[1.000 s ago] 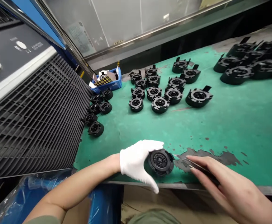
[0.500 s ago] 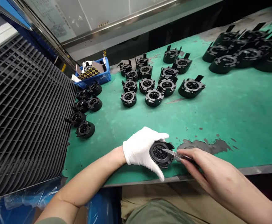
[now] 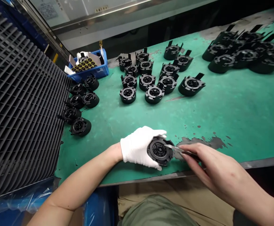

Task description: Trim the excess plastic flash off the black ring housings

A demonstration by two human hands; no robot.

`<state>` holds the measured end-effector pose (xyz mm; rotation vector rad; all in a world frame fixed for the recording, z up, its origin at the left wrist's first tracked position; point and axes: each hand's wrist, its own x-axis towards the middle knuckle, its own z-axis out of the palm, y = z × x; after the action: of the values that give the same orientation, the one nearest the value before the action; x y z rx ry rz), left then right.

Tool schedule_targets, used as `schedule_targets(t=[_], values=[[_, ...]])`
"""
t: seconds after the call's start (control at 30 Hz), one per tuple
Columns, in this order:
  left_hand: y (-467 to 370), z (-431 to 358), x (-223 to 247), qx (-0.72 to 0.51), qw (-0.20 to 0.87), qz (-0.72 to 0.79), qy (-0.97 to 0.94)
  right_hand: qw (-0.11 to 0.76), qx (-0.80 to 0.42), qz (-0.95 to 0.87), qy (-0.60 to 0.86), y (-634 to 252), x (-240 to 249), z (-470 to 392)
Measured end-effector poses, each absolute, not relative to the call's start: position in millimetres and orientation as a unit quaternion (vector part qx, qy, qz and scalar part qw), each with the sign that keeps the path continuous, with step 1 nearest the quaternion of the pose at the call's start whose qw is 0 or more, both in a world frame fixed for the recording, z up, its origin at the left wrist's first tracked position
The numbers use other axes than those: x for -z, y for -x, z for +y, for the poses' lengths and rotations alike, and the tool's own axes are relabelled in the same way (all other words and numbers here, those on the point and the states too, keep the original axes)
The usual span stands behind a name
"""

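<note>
My left hand, in a white glove, is wrapped round a round black plastic housing near the front edge of the bench. The housing's ringed face is turned up towards me. My bare right hand pinches a craft knife with a pale pointed blade. The blade's tip reaches over the right side of the housing's face; whether it touches the plastic I cannot tell. Part of the knife's handle is hidden in my right palm.
Several similar black housings stand mid-bench, with more at the left and far right. A blue bin holding round stickers is at the back left. Stacked black grid trays border the left side. The green mat has worn grey patches.
My left thumb and fingers have closed in round the housing, which has turned in the hand. The knife tip has shifted from near its centre towards its right side. The view has shifted slightly.
</note>
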<state>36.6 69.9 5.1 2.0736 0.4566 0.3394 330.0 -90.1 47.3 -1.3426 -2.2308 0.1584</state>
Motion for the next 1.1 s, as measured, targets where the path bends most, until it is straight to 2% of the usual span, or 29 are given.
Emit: schedule_targets(t=[0.2,0.43,0.6,0.87,1.1], values=[[-40.6,76.8,-6.2,-0.104,0.491,0.162,-0.849,0.265,-0.079,-0.813,0.513,-328.9,-43.8,-99.6],[-25.3,77.4,0.0,-0.153,0.506,0.190,-0.828,0.267,-0.089,-0.806,0.521,-324.6,-38.3,-97.7],[-21.3,73.7,-2.9,-0.102,0.481,0.229,-0.840,0.257,-0.103,-0.817,0.507,-324.2,-38.0,-97.9],[-29.4,61.4,-8.3,-0.101,0.364,0.138,-0.915,0.244,-0.113,-0.831,0.487,-318.9,-46.5,-92.1],[-27.9,60.7,-22.2,-0.067,0.403,0.145,-0.901,0.263,-0.126,-0.812,0.506,-320.5,-47.9,-98.8]])
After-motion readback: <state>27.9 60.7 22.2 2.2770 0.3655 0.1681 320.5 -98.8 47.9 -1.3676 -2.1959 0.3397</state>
